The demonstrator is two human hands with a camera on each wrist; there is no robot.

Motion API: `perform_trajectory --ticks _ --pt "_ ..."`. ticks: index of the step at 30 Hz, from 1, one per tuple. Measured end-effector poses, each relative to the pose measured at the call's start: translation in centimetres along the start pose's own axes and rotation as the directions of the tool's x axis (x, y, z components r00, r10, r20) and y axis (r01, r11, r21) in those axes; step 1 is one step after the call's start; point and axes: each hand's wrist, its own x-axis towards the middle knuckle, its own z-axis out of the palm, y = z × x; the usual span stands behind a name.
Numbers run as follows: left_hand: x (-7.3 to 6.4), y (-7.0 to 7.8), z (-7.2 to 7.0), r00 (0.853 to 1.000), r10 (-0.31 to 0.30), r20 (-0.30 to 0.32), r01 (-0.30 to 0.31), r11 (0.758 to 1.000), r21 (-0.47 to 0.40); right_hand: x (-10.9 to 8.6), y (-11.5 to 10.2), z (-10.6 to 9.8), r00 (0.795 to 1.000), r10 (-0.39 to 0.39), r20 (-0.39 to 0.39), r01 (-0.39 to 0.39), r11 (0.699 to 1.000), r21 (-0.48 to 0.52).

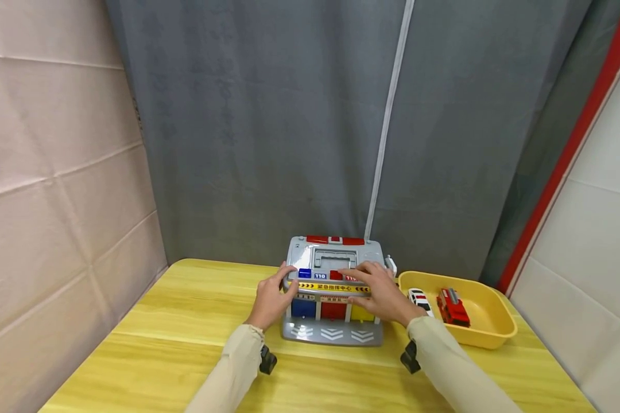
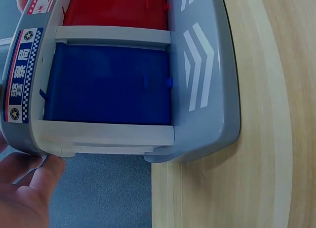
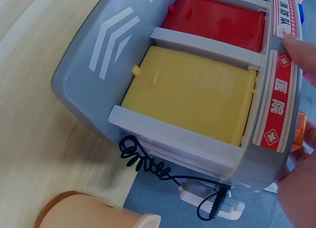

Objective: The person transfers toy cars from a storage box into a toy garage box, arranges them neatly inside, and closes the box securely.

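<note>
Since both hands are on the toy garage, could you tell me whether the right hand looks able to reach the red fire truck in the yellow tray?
Probably yes: the right hand holds nothing, the tray sits open beside it, and nothing covers the fire truck.

The toy garage (image 1: 333, 287) is smooth moulded plastic, grey with a slight sheen, and its blue door (image 2: 106, 85), red door (image 3: 215, 20) and yellow door (image 3: 190, 92) are plastic too, more matt. Printed stickers (image 3: 276, 99) along its front edge look glossy. A coiled black cord (image 3: 148, 161) at its right side looks rubbery. The table (image 1: 186, 338) is pale yellow wood-grain, smooth with a soft shine. On the right, the yellow tray (image 1: 488, 332) is smooth plastic, holding a glossy white car (image 1: 419, 299) and red truck (image 1: 452, 307). The far curtain (image 1: 268, 126) is matt grey cloth; the sleeves (image 1: 237, 367) are matt beige fabric.
</note>
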Motion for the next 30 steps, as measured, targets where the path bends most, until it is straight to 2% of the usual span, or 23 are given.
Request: perform_trajectory --ticks 9,30 --pt "-0.06 0.04 0.07 1.0 -0.017 -0.003 0.017 1.0 0.001 0.11 -0.29 -0.08 1.0 0.002 0.008 -0.002 1.0 -0.005" --pt "-0.05 0.17 0.04 1.0 -0.005 -0.027 0.005 1.0 0.013 0.11 -0.62 -0.17 1.0 0.021 0.014 -0.02 1.0 -0.01"
